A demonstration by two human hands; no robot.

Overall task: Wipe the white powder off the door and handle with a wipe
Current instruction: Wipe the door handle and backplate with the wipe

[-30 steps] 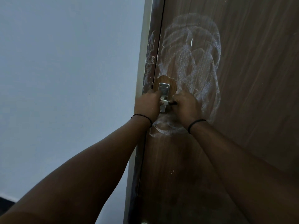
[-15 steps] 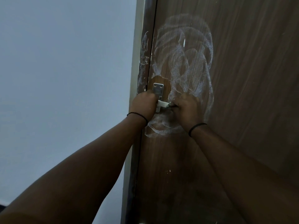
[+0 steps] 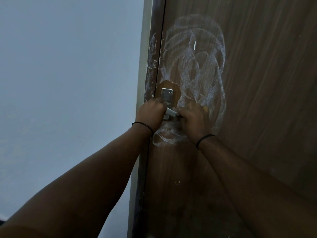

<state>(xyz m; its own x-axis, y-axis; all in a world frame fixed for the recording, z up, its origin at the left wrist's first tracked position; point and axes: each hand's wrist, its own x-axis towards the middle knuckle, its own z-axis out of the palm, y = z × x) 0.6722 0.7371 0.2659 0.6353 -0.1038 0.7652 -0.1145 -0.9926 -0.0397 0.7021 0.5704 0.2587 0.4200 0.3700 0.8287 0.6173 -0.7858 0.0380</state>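
The brown door (image 3: 257, 83) carries wide swirls of white powder (image 3: 202, 66) above and around the metal door handle (image 3: 170, 112). Its plate and the wood right around it look wiped bare. My left hand (image 3: 151, 114) is curled against the left side of the handle at its base. My right hand (image 3: 193, 121) is curled over the lever's outer end. A small yellowish bit of the wipe (image 3: 206, 108) shows past its fingers; the rest is hidden.
Powder streaks also run down the dark door frame (image 3: 151, 62) left of the door. A plain pale wall (image 3: 68, 83) fills the left half. A few white specks (image 3: 178, 182) dot the door below the handle.
Both hands have stayed at the handle, with only small shifts of the right hand on the lever. The camera has moved a little. The powder swirls look the same.
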